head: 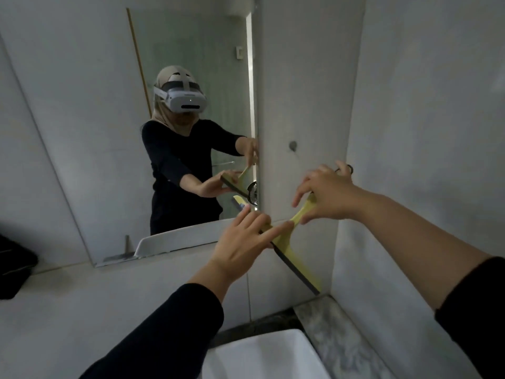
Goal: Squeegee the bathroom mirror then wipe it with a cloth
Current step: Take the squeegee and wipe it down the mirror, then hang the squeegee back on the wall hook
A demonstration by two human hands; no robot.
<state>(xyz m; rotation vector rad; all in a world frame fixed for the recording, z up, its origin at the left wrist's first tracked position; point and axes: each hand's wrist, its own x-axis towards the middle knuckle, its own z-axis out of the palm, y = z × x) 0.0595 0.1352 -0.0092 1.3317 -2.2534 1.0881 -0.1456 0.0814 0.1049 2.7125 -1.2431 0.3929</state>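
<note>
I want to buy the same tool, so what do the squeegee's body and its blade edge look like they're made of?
The squeegee body looks like matte yellow plastic: one even colour, smoothly moulded from handle into head. The dark strip along its edge is probably rubber, thin and dull black, though the dim light leaves that open. The right hand pinches the handle; the left hand rests on the head.

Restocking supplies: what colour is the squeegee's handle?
Pale yellow-green, with a dark blade edge; the squeegee shows best in the head view.
</note>
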